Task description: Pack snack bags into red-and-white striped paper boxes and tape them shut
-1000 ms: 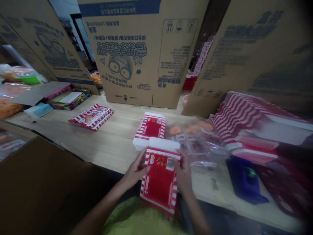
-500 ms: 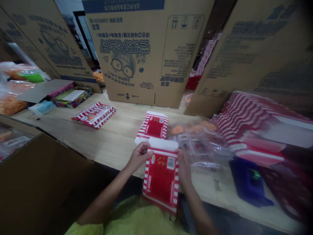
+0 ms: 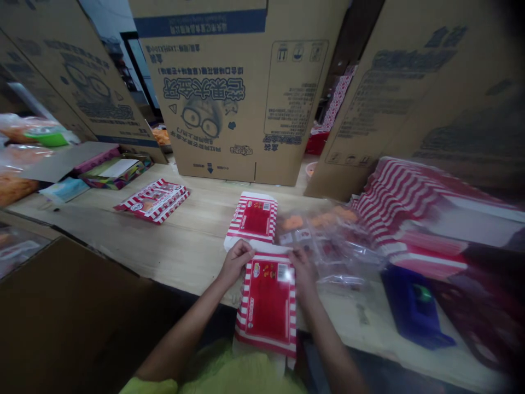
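Observation:
Both my hands are on a red-and-white striped paper carton lying at the table's near edge. My left hand grips its upper left corner, and my right hand grips its upper right corner. A white flap sticks out at the carton's near end. Just beyond my hands stands a second striped carton, apart from my left hand. To the right of my right hand lies a clear plastic bag of small packets.
A light wooden table carries a flat striped carton stack at left and a striped stack with a blue tape dispenser at right. Tall cardboard boxes stand along the back.
The carton in my hands has shifted down toward me, and its white top flap has nearly disappeared. My hands have moved onto its upper corners, with my left hand higher on it.

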The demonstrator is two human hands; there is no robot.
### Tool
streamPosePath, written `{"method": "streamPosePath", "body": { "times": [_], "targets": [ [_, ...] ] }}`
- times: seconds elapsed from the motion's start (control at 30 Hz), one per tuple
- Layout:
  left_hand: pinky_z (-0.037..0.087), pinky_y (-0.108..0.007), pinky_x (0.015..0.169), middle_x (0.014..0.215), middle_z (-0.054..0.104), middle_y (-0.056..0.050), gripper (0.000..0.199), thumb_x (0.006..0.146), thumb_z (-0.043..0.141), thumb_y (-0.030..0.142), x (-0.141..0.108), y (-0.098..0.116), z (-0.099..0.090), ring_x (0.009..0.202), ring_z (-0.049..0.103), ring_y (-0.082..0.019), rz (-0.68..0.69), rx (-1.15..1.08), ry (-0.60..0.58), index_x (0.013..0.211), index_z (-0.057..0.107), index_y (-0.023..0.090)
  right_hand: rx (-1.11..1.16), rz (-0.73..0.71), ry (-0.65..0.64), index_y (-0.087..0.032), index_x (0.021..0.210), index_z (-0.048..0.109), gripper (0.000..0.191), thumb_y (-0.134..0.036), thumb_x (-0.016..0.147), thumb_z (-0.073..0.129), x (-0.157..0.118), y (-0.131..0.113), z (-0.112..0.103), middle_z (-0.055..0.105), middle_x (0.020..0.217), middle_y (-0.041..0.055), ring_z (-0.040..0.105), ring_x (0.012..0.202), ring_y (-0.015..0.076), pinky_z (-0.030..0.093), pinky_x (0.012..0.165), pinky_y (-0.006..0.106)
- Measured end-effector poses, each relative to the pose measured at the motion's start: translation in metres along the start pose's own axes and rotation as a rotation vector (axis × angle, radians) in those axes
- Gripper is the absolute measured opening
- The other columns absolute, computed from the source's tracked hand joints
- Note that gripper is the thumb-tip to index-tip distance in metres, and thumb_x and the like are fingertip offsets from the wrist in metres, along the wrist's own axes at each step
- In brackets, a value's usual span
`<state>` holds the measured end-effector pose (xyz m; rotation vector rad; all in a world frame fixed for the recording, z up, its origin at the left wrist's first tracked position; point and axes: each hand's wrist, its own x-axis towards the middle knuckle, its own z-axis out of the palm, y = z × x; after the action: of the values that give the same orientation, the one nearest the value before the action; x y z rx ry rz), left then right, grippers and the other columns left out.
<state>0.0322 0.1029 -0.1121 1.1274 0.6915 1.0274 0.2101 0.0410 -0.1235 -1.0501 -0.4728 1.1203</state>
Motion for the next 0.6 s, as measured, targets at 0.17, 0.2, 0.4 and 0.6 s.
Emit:
{"method": "streamPosePath", "body": {
  "times": [0.17, 0.2, 0.4, 0.6],
  "targets": [
    [0.044, -0.025, 0.072, 0.089, 0.063, -0.001, 0.026, 0.079, 0.065, 0.034, -0.008, 0.008, -0.004, 0.08, 0.058, -0.014, -0.01, 0.05, -0.09, 0.1, 0.057, 0.021, -0.046, -0.046, 0.004, -0.025, 0.077, 0.062, 0.029, -0.05, 0.065, 0.073, -0.015, -0.008, 0.0, 0.065, 0.077, -0.0029, 0.057, 0.063, 0.0148, 0.046, 0.059, 0.027],
    [0.045, -0.026, 0.075, 0.093, 0.064, -0.003, 0.026, 0.08, 0.064, 0.035, -0.01, 0.01, -0.006, 0.085, 0.059, -0.015, -0.019, 0.12, -0.112, 0.101, 0.06, 0.02, -0.059, -0.052, 0.012, -0.025, 0.075, 0.063, 0.03, -0.051, 0.065, 0.073, -0.017, -0.01, 0.001, 0.066, 0.078, -0.0021, 0.057, 0.063, 0.0146, 0.046, 0.058, 0.027],
    [0.045, -0.026, 0.072, 0.09, 0.067, -0.004, 0.027, 0.073, 0.07, 0.04, -0.015, 0.022, -0.001, 0.079, 0.059, -0.016, -0.098, 0.226, -0.091, 0.083, 0.065, 0.016, 0.052, 0.112, -0.015, -0.022, 0.065, 0.055, 0.035, -0.043, 0.056, 0.082, -0.016, -0.017, 0.004, 0.068, 0.081, -0.0016, 0.059, 0.064, 0.0151, 0.048, 0.058, 0.028],
    [0.04, -0.021, 0.06, 0.069, 0.059, 0.002, 0.027, 0.072, 0.071, 0.038, 0.0, 0.036, 0.01, 0.062, 0.052, -0.01, -0.118, 0.197, -0.051, 0.075, 0.058, 0.015, -0.095, 0.159, -0.201, -0.021, 0.083, 0.063, 0.035, -0.042, 0.061, 0.079, -0.01, -0.043, 0.01, 0.069, 0.092, 0.0027, 0.062, 0.076, 0.0175, 0.049, 0.07, 0.03]
  ]
}}
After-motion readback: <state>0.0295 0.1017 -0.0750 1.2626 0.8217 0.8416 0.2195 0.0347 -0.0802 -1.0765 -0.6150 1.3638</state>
